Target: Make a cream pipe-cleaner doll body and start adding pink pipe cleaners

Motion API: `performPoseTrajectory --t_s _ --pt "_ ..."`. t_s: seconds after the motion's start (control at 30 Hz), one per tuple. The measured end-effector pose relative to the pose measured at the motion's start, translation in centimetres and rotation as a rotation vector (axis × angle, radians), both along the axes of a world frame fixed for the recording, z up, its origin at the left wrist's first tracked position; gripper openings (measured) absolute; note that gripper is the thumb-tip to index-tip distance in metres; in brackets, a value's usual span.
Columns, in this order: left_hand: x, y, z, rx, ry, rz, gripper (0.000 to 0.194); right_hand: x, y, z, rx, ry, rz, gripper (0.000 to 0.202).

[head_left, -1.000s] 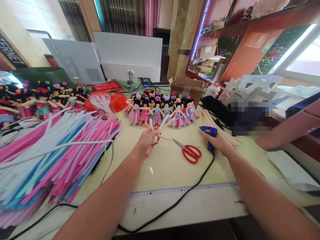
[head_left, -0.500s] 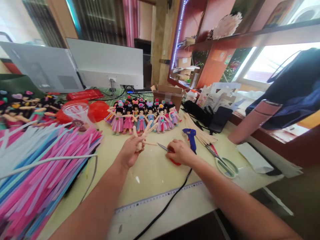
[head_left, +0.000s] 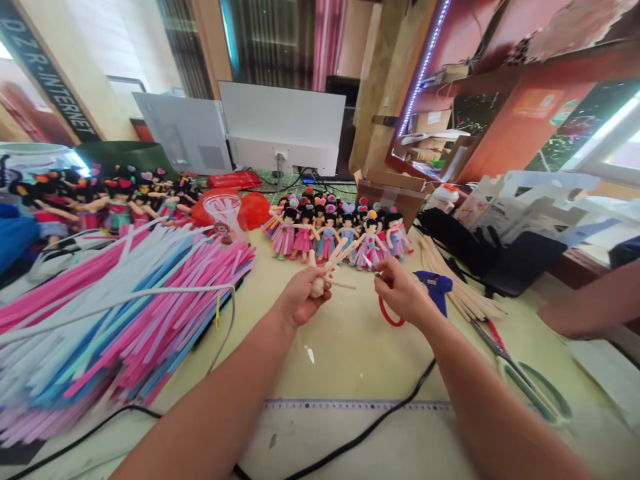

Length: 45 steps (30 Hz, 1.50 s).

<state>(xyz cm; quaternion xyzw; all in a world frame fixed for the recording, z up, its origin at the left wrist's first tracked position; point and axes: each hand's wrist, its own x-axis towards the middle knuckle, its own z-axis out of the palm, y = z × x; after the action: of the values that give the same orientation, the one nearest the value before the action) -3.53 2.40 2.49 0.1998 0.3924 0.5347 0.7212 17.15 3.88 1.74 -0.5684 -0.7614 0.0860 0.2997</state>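
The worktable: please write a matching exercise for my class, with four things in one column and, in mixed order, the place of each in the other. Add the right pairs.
Things
1. Red-handled scissors
2. Beige craft piece
3. Green-handled scissors
4. Measuring strip

Places
A. Along the near side of the table, crossed by a black cord
B. In the left hand
C. On the table, to the right of the right forearm
D. In the right hand

Right pairs: 1-D, 2-B, 3-C, 4-A
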Motion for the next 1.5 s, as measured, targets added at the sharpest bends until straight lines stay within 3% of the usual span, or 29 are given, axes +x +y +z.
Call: performPoseTrajectory --t_s 0.17,0.27,0.83,1.5 --pt "0.2 -0.2 -0.1 -0.033 -0.118 -0.071 0.014 -1.0 -0.7 -1.3 0.229 0.073 0.259 0.016" --pt "0.4 -0.4 0.0 -0.053 -0.143 -0.103 0.018 -1.3 -0.7 -2.0 0.341 0.034 0.326 0.013" --pt "0.8 -1.4 0.6 -0.043 -0.232 -0.221 0.022 -1.5 -0.8 -2.7 0.507 -0.055 0.386 0.014" --pt "1.2 -1.3 0.0 0.059 -0.126 -0.197 0.005 -1.6 -1.0 -2.7 0.434 -0.061 0.313 0.015"
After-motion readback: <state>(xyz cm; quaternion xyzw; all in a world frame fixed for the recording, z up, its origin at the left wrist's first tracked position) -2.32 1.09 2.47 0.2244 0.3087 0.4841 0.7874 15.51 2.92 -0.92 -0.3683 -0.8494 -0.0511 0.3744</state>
